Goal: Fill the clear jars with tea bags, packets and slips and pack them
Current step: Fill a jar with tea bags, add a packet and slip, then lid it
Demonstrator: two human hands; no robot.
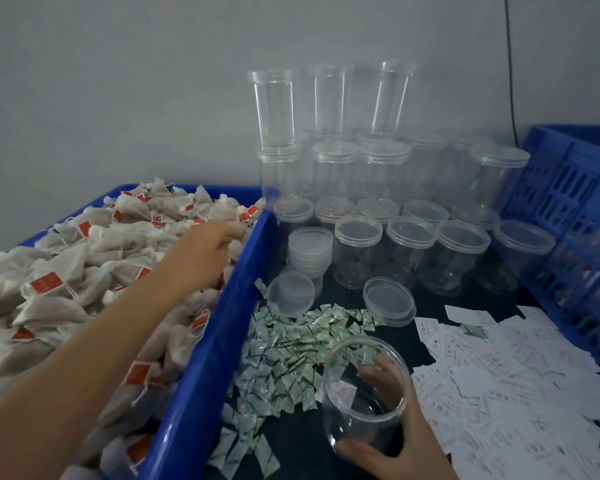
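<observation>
My right hand (399, 434) grips an open clear jar (357, 379) tilted toward me near the front of the dark table; a white slip lies inside it. My left hand (201, 251) reaches into the blue bin (201, 368) at the left, its fingers down among the white tea bags (66, 271) with red tags. Whether it holds one is hidden. A heap of small green-and-white packets (284, 348) lies between the bin and the jar. White printed slips (499, 368) are strewn over the right side of the table.
Several lidded clear jars (409, 251) stand in rows and stacks at the back against the grey wall. Loose lids (388, 299) and a lid stack (309, 251) sit in front of them. A blue slatted crate (575, 216) lines the right edge.
</observation>
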